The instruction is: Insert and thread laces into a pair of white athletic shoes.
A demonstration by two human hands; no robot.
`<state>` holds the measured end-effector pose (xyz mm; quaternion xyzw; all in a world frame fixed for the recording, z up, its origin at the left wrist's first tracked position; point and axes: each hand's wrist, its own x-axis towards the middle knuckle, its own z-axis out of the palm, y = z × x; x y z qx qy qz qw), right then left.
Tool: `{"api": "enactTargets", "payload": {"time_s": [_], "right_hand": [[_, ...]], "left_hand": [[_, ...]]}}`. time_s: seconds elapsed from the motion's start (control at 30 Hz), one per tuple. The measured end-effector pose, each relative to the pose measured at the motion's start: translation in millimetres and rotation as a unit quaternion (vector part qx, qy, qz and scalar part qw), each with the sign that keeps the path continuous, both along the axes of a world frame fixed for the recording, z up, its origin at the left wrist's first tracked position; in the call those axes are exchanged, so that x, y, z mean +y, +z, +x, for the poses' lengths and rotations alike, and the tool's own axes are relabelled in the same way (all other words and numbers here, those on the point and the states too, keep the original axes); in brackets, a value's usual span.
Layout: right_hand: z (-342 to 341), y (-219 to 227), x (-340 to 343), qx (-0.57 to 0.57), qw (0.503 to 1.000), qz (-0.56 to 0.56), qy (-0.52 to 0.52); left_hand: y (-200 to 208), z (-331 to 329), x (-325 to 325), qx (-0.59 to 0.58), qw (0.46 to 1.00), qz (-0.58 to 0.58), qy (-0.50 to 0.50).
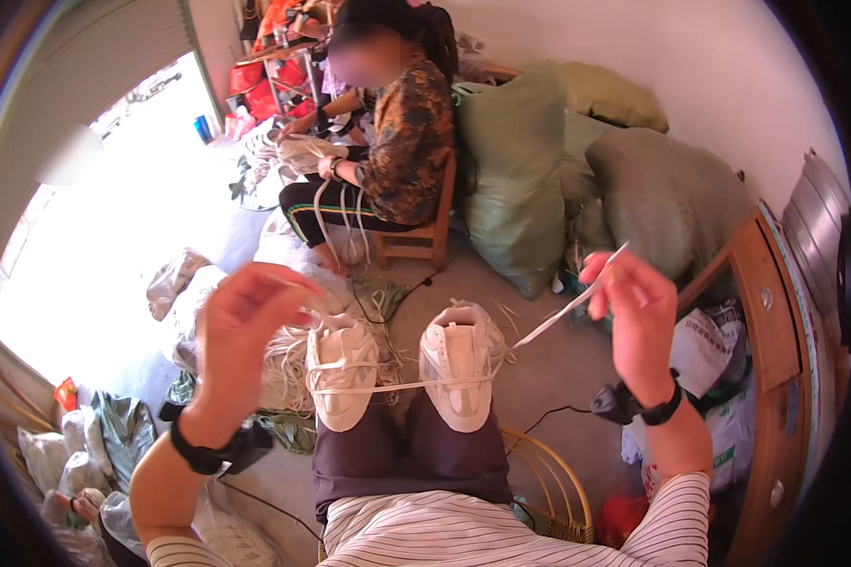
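Two white sneakers (345, 402) rest side by side on my knees, toes toward me. A pale shoelace (388, 388) stretches across both of them, over the front lace holes. My right hand (638, 321) is raised to the right of the right sneaker (462, 402), its fingers pinching the lace, whose tip sticks up past them. From there the lace slants down to that shoe. My left hand (241, 331) hovers beside the left sneaker, fingers drawn together. It is somewhat blurred, and what its fingertips hold cannot be made out.
Loose laces (288, 364) lie heaped on the floor beyond my left knee. Ahead, a person (407, 142) on a wooden chair (425, 244) handles shoes and laces. Large green sacks (515, 180) stand behind. A wooden cabinet (775, 312) is at right; plastic bags (123, 435) lie at left.
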<state>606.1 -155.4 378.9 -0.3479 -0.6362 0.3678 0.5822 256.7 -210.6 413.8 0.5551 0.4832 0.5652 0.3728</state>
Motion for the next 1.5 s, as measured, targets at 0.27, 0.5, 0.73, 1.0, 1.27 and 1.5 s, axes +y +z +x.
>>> {"api": "enactTargets", "payload": {"time_s": [0.27, 0.5, 0.73, 1.0, 1.27, 1.5], "right_hand": [[-101, -32, -19, 0.021, 0.989, -0.038, 0.141], [-118, -68, 3, -0.020, 0.992, -0.026, 0.118], [-120, -92, 18, -0.016, 0.988, -0.077, 0.132], [-118, -101, 27, 0.029, 0.971, -0.153, 0.181], [-104, -107, 36, 0.084, 0.954, -0.182, 0.221], [-84, -118, 50, 0.105, 0.945, -0.199, 0.238]], "left_hand": [[-39, 46, 4, -0.124, 0.984, -0.080, -0.102], [-75, 57, 25, -0.123, 0.984, -0.072, -0.111], [-94, 61, 40, -0.116, 0.984, -0.097, -0.091], [-101, 63, 49, -0.117, 0.980, -0.091, -0.136], [-109, 67, 60, -0.091, 0.977, -0.075, -0.176], [-124, 84, 76, -0.088, 0.981, -0.078, -0.153]]}}
